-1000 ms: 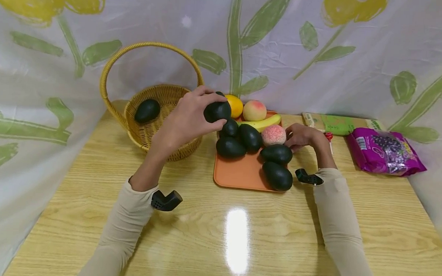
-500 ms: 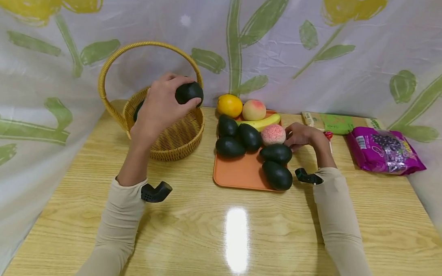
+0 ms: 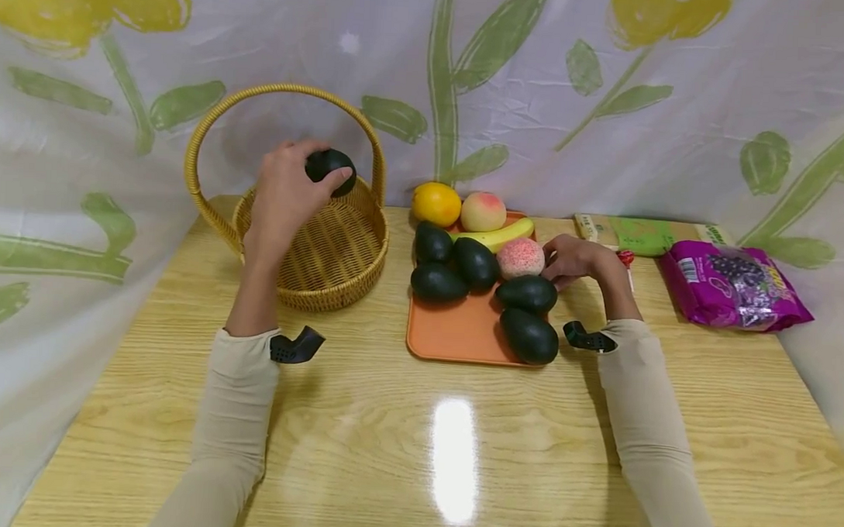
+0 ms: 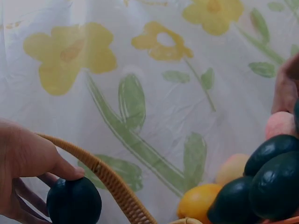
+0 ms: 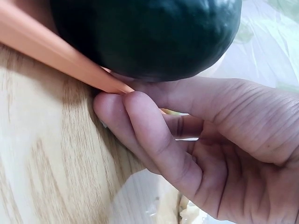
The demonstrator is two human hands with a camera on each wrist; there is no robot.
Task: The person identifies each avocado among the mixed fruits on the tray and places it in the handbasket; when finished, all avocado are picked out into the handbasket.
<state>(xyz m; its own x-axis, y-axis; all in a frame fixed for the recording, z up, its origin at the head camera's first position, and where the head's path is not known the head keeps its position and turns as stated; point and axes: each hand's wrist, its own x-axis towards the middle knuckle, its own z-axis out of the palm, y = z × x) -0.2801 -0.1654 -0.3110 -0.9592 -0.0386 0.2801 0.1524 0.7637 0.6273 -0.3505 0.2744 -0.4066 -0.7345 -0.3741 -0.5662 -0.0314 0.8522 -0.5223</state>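
Observation:
My left hand (image 3: 285, 193) grips a dark green avocado (image 3: 330, 172) over the wicker basket (image 3: 333, 291), below its arched handle. In the left wrist view the thumb lies along the top of that avocado (image 4: 74, 203). My right hand (image 3: 572, 261) pinches the right edge of the orange tray (image 3: 454, 334); in the right wrist view fingertips (image 5: 142, 107) press at the tray's rim (image 5: 100, 77), close under another avocado (image 5: 154, 37). On the tray lie several avocados (image 3: 529, 335), a speckled pink peach (image 3: 521, 258), a banana (image 3: 496, 237), another peach (image 3: 483, 211) and a yellow-orange fruit (image 3: 436, 204).
At the back right are a purple grape-print bag (image 3: 735, 286), a flat green-and-brown packet (image 3: 646, 234) and a red lollipop (image 3: 626, 259). A flower-painted sheet (image 3: 511, 104) hangs behind the wooden table (image 3: 360, 432).
My left hand has carried the avocado leftward from above the tray to over the basket, hiding the avocado seen inside earlier. My right hand has stayed at the tray's edge.

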